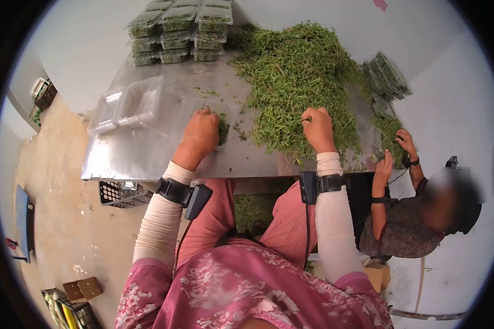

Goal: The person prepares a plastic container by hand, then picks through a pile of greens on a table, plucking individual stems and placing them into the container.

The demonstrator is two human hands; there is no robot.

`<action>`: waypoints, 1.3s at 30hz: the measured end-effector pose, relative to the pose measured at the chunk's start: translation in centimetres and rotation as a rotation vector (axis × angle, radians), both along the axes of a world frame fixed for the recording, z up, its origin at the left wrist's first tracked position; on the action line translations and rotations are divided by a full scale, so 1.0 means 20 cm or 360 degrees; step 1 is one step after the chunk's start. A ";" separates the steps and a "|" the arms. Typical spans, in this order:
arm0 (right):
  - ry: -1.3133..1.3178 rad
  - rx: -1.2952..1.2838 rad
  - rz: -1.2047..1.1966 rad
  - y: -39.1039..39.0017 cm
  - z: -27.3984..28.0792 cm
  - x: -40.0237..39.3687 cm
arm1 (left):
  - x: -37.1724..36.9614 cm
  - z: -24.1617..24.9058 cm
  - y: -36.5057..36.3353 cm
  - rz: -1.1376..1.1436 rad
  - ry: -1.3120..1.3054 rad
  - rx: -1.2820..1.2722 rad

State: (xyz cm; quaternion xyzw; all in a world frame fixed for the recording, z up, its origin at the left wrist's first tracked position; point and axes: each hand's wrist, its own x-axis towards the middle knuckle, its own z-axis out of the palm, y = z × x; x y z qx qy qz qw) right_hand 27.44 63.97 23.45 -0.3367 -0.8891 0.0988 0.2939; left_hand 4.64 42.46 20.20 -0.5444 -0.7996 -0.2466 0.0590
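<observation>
A view from above looks down on a person seated at a shiny rectangular metal table [148,159], both forearms in pale sleeves with a black band on each wrist.

At nine o'clock, on the floor under the table's left edge, one black plastic crate [118,193] shows. At seven o'clock two brown cardboard squares [83,288] lie on the floor.

At ten o'clock on the table lies one empty clear plastic clamshell box [127,107], opened flat. At eleven o'clock stand the filled clear plastic boxes of green herbs [178,30]; about nine can be counted, stacked in three columns.

Left of centre, the left hand [201,133] rests knuckles up on the table, fingers curled closed around a small bunch of green herb sprigs [223,129] that pokes out at its right side.

At twelve to one o'clock a single large loose heap of cut green herbs [296,77] covers the table's far right part. The right hand [317,129] sits at the heap's near edge, fingers curled shut, pinching a few stems from it.

At two o'clock a second stack of filled boxes [387,77] leans at the table's corner; their number cannot be told. At three o'clock a co-worker's two hands [395,151] work in herbs at the right edge.
</observation>
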 end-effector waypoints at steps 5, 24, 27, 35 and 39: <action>0.0387 -0.0308 0.0000 -0.06 0.13 -0.05 | 0.01 -0.01 0.00 0.0001 0.0005 0.0044; 0.0964 -0.1601 0.0477 -0.07 0.20 -0.27 | 0.07 0.18 -0.03 0.0006 -0.0090 0.0400; 0.0982 -0.1859 0.0716 -0.10 0.21 -0.28 | 0.14 0.31 0.01 -0.0035 -0.0482 0.0530; 0.0865 -0.2228 0.1009 -0.20 0.24 -0.30 | 0.22 0.32 0.16 -0.0312 -0.2369 0.0688; 0.0794 -0.2291 0.1049 -0.24 0.25 -0.30 | 0.23 0.31 0.19 -0.0321 -0.2723 0.0769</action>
